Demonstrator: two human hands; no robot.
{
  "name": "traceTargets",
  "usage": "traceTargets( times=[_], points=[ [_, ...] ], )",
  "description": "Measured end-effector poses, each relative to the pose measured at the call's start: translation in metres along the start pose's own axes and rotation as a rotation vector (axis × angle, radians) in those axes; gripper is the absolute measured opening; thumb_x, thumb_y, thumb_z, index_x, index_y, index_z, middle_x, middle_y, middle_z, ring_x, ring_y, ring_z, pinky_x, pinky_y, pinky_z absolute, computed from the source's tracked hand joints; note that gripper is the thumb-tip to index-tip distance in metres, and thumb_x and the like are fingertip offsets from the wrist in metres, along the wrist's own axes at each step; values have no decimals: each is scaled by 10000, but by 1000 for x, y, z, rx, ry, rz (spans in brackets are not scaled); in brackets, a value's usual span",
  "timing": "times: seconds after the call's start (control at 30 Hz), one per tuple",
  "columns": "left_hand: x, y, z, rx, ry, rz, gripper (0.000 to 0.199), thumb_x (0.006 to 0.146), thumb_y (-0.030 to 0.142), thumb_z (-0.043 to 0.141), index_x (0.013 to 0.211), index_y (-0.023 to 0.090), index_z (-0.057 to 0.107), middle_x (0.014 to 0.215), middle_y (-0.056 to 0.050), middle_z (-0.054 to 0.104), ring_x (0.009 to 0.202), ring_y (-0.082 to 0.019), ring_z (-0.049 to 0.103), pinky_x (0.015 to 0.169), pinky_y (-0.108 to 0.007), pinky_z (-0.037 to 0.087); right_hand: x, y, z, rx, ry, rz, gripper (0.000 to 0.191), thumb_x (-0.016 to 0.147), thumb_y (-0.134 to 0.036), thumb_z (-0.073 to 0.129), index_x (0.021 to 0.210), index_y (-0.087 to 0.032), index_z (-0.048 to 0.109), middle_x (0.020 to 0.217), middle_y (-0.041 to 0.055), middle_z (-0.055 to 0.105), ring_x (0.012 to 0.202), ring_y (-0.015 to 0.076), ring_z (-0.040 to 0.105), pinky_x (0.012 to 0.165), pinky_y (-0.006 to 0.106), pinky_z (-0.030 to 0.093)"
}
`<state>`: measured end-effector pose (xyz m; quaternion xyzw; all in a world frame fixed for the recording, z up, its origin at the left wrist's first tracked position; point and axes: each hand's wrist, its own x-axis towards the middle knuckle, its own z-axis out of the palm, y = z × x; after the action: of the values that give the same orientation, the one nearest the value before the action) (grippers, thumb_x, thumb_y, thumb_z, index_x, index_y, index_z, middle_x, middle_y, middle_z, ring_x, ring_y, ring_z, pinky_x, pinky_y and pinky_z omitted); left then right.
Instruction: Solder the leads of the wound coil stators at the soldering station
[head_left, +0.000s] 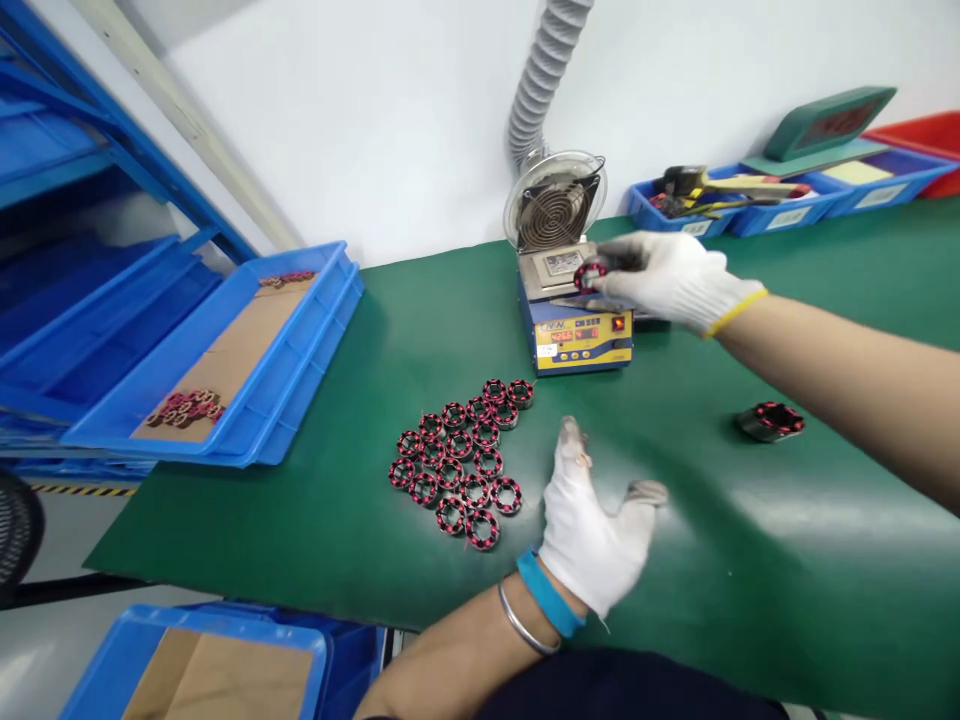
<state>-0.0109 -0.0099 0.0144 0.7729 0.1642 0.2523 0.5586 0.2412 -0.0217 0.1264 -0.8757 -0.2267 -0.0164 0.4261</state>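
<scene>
My right hand, in a white glove with a yellow cuff, grips a small ring-shaped part with a pink and black pattern. It holds the part over the top of a blue and yellow machine with lit red digits. My left hand, also gloved, rests low over the green table, thumb and fingers apart, holding nothing. Just left of it lies a cluster of several similar rings. Another dark pink-patterned piece sits at the right, below my right forearm.
A round fan and grey hose stand behind the machine. Blue trays with more parts are at the left. Small blue bins with tools line the back right. The green table spans the view; a blue crate is below.
</scene>
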Motion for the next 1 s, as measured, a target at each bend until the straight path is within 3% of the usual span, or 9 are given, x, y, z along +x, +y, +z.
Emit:
traceTargets(
  times=[0.13,0.2,0.3,0.5,0.7,0.87,1.0],
  points=[
    [-5,-6,4,206,72,236,1014,763,431,771,1571,178,214,1551,-241,434,1415,-384,464,1154,-530,448,50,-16,2,-288,-28,2,668,797,-403,641,1392,-101,620,1271,117,639,1272,257,540,1069,369,345],
    [-6,-7,4,299,114,343,1026,788,423,742,1580,161,145,1539,-261,436,1415,-388,462,1137,-547,460,62,-20,7,-396,-53,-14,678,842,-449,567,1410,-79,595,1305,124,610,1293,254,520,1056,342,347],
    [-5,-4,1,389,143,436,1004,816,422,691,1578,120,110,1499,-281,470,1385,-389,499,1095,-552,496,70,-20,16,-455,-56,-20,577,879,-387,603,1381,-103,618,1290,148,617,1233,243,555,1038,357,375],
    [-3,3,-3,462,141,487,942,843,472,625,1563,73,166,1452,-283,515,1343,-366,547,1015,-492,569,77,-14,26,-505,-95,-58,554,905,-422,593,1414,-202,598,1335,147,584,1201,274,549,992,440,391],
    [-3,2,-3,465,152,526,898,850,466,601,1540,42,214,1416,-291,541,1322,-362,566,1017,-502,563,79,-11,29,-526,-131,-84,628,927,-467,545,1435,-98,558,1382,173,539,1280,262,506,1041,375,347],
    [-2,3,-4,487,151,544,875,855,477,586,1528,38,240,1399,-289,558,1296,-360,588,996,-496,575,80,-10,30,-529,-143,-88,653,915,-481,538,1433,-83,551,1403,185,524,1293,225,504,1057,351,345],
    [-1,5,-4,501,158,555,848,862,468,583,1513,27,267,1383,-290,574,1283,-357,600,993,-484,578,83,-10,28,-535,-131,-84,650,917,-496,514,1422,-88,555,1392,158,532,1304,250,498,1046,342,348]
  ],
)
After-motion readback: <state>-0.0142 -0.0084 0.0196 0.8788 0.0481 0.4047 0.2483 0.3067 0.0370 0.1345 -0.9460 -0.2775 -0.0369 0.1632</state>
